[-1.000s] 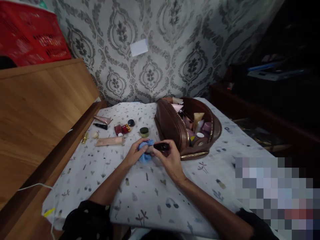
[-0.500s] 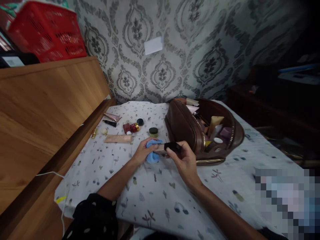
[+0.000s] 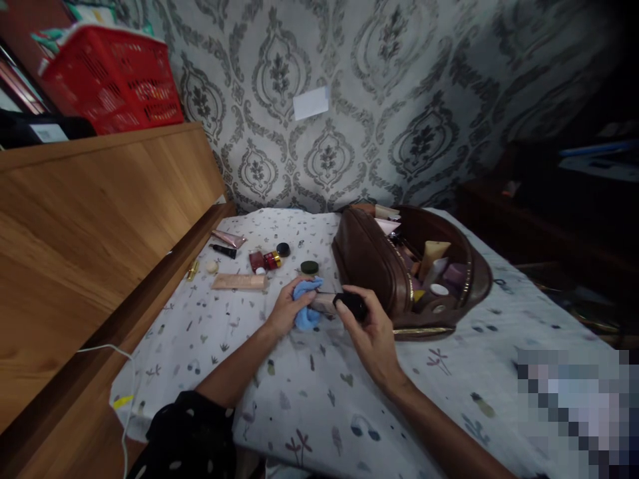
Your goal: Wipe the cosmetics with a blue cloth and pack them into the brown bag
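My left hand (image 3: 287,309) is closed on a blue cloth (image 3: 306,318), which is wrapped against the end of a small bottle (image 3: 324,303). The bottle has a clear, pinkish body and a black cap (image 3: 352,305). Around that cap the fingers of my right hand (image 3: 372,332) are closed, with the bottle lying roughly level between both hands. Just behind the cloth sits a jar with a dark green lid (image 3: 309,267). To the right stands an open brown bag (image 3: 372,259) full of cosmetics.
On the patterned sheet (image 3: 309,412) at the left lie a beige tube (image 3: 239,282), a pink tube (image 3: 229,239), a black tube (image 3: 223,251), red bottles (image 3: 257,261) and a round black lid (image 3: 283,249). A wooden headboard (image 3: 124,219) bounds the left, below a red basket (image 3: 114,80).
The whole view has shifted slightly, so the scene sits lower and a little to the right. Both hands keep their hold; the bottle's black cap is turned slightly differently.
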### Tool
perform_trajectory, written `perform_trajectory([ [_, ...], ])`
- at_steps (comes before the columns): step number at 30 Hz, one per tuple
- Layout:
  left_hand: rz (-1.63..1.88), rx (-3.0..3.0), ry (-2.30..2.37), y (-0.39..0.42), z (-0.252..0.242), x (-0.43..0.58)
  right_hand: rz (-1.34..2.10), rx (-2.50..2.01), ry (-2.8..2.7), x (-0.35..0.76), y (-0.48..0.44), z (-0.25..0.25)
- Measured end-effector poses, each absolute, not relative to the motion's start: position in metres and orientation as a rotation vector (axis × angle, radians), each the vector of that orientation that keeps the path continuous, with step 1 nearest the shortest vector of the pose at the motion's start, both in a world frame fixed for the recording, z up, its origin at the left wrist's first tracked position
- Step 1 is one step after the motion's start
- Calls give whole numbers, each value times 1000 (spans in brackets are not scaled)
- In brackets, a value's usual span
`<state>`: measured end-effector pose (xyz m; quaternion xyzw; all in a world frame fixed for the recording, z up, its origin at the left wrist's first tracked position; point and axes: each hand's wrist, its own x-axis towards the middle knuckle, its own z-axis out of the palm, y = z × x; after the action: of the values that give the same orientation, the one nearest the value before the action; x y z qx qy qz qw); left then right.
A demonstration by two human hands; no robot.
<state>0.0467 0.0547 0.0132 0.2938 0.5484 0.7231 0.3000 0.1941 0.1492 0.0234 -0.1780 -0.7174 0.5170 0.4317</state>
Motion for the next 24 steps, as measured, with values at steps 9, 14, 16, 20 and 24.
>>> perform_trajectory([
  [9,1939,704,1453,56,10,45,1707,-429,-1652,188,148,17],
  [14,1910,586,1435,58,9,42,1646,-314,-1740,189,142,19],
  [16,1885,561,1434,58,9,41,1617,-279,-1775,190,140,20],
  [20,1813,518,1441,58,7,41,1590,-257,-1797,190,142,20],
  [24,1735,433,1407,58,5,39,1594,-246,-1806,193,143,23],
])
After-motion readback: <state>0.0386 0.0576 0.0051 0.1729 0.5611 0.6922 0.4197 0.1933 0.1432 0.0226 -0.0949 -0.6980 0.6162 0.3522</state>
